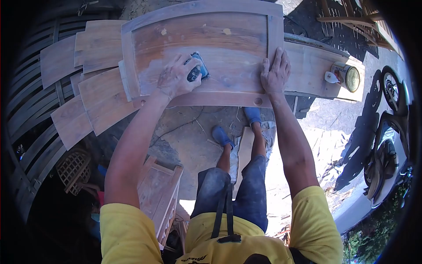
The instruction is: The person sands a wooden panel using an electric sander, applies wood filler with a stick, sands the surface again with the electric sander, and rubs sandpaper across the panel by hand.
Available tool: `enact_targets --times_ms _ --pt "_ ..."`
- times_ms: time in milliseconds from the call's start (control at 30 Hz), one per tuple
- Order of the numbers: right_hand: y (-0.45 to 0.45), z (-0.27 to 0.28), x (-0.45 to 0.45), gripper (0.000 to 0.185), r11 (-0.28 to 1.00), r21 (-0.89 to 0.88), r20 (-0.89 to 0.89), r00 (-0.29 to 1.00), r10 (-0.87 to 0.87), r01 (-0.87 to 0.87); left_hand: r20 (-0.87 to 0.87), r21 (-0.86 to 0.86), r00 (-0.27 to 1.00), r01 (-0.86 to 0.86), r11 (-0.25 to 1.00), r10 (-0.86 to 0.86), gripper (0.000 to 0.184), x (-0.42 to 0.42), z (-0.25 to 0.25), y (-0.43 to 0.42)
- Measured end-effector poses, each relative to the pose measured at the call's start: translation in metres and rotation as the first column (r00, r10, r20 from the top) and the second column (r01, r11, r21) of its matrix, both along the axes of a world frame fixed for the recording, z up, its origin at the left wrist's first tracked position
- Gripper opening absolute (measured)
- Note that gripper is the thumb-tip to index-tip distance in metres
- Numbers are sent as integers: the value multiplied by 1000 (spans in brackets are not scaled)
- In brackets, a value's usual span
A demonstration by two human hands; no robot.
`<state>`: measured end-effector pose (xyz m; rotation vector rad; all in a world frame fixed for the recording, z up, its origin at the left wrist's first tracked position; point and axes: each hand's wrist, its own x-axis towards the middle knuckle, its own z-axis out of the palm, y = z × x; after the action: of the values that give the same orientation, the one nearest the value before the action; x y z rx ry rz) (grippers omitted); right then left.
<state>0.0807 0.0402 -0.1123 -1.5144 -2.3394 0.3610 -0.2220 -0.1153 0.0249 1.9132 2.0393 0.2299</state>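
A wooden cabinet door (pixel 228 57) with a raised frame and a curved top edge lies flat before me. Pale dust covers much of its lower half, and lighter patches show near the top. My left hand (pixel 178 77) wraps round a blue and black hand sander (pixel 200 68), which rests on the left-centre of the inset panel. On the right frame piece lies my right hand (pixel 276 72), its fingers stretched out and thumb apart. Two round recesses show in the door's near rail.
Several thin wooden panels (pixel 103 99) overlap on a slatted bench (pixel 33 114) at left. A can (pixel 351 78) and a small white container (pixel 330 77) sit on a board (pixel 307 66) at right. A wooden stool-like piece (pixel 156 189) stands below. A motorcycle (pixel 387 145) is farther right.
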Motion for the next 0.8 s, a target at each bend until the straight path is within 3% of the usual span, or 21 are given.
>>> enact_targets --times_ms 167,267,533,800 --pt "8 -7 11 59 997 -66 -232 973 14 -30 113 -47 990 93 995 -87 43 74 -1 64" --pt "7 -10 13 58 988 -149 -370 925 -87 33 163 -19 980 122 992 -117 50 114 -9 96" --pt "6 -11 14 57 981 -179 -438 887 -147 74 150 -73 975 178 981 -165 56 149 -3 118" --pt "8 -11 15 57 986 -152 -462 878 -128 64 193 -64 915 372 926 -354 49 149 -5 121"
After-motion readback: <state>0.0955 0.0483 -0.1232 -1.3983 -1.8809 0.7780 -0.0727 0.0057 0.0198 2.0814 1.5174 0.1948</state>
